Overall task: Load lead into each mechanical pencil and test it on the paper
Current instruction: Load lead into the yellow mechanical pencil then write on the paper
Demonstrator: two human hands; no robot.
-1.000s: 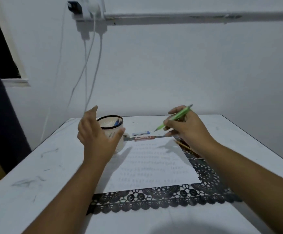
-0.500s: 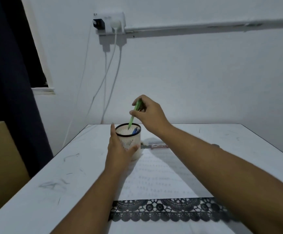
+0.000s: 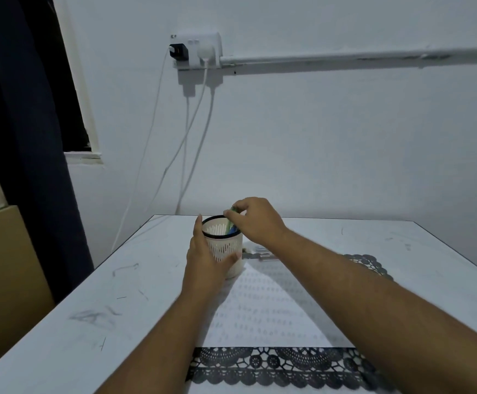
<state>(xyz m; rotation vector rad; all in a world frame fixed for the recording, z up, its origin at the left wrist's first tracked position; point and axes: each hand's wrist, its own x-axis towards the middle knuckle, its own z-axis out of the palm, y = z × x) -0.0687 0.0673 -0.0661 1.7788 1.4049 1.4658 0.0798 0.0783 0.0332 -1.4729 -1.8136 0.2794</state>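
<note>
A white perforated pencil cup with a black rim stands on the table at the far left corner of the paper. My left hand grips the cup's side. My right hand is just over the rim and pinches the top of a green mechanical pencil, whose lower part is inside the cup. A blue item also sits in the cup. The paper carries rows of faint pencil marks.
A black lace mat lies under the paper on the white table. A lead case lies behind the paper, mostly hidden by my right arm. Cables hang from a wall socket. A dark curtain hangs left.
My right hand carried the green pencil from above the paper to the cup and lowered it inside. My left hand closed on the cup's side. The camera view shifted left.
</note>
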